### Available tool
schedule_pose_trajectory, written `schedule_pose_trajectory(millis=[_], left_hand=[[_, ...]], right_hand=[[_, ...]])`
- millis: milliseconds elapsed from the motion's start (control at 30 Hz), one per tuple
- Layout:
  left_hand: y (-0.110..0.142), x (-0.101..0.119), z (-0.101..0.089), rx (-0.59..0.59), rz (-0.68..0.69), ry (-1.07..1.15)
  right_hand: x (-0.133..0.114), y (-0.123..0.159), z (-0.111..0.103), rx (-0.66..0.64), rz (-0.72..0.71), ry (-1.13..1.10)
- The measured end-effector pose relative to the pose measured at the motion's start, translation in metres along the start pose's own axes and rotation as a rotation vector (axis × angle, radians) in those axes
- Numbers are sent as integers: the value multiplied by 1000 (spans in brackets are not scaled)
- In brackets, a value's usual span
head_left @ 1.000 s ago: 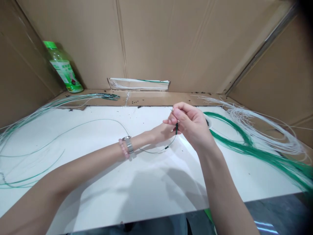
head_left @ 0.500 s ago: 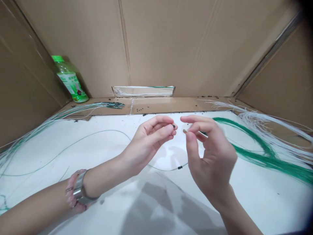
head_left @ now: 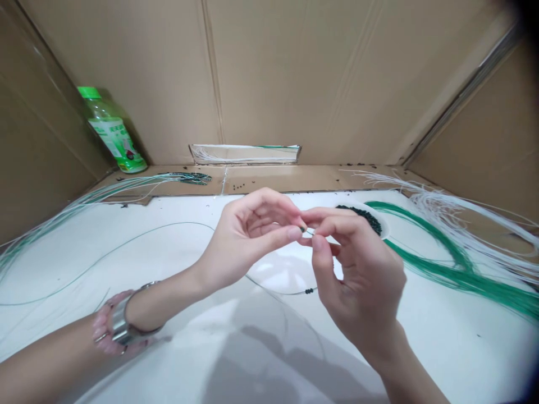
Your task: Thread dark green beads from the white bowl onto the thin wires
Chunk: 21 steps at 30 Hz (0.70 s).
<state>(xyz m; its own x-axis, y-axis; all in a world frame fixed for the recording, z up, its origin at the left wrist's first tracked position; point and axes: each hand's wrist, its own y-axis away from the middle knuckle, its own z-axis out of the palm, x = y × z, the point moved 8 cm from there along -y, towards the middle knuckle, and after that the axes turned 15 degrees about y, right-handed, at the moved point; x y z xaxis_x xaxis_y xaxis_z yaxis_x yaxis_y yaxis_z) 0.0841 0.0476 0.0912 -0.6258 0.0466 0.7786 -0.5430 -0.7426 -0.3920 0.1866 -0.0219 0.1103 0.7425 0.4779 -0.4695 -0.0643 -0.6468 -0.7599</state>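
Observation:
In the middle of the head view, my left hand (head_left: pixel 252 235) pinches a small dark green bead (head_left: pixel 302 229) between thumb and fingertips. My right hand (head_left: pixel 362 264) touches it at the fingertips. Its thumb and index finger are closed on the end of a thin green cord, and a short bit of cord shows between the two hands. Below them the cord (head_left: pixel 278 292) sags in a curve with a few dark beads (head_left: pixel 310 290) on it. Behind my right hand stands a white bowl (head_left: pixel 386 220) of dark beads (head_left: pixel 370 216), partly hidden.
Bundles of green cord (head_left: pixel 446 269) and white cord (head_left: pixel 455 210) lie at the right. Beaded strands (head_left: pixel 189 177) reach along the left. A green-capped bottle (head_left: pixel 113 134) stands in the back left corner. Cardboard walls (head_left: pixel 269 73) enclose the white tabletop (head_left: pixel 177 331).
My left hand has drawn back from beyond my right hand and now pinches a bead. My right hand has lowered, and the fingertips have come together. The bead bowl is more exposed.

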Motion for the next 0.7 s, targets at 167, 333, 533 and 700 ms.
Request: schedule_pose_trajectory(millis=[167, 333, 533, 700], left_hand=[[-2, 14, -2, -44, 83, -220], [-2, 16, 1, -84, 112, -297], [-2, 17, 5, -125, 151, -366], [1, 28, 11, -212, 290, -576]], right_hand=[[-4, 1, 2, -23, -23, 41], [-1, 2, 1, -24, 1, 1], [1, 2, 2, -40, 12, 6], [-4, 0, 3, -36, -65, 131]])
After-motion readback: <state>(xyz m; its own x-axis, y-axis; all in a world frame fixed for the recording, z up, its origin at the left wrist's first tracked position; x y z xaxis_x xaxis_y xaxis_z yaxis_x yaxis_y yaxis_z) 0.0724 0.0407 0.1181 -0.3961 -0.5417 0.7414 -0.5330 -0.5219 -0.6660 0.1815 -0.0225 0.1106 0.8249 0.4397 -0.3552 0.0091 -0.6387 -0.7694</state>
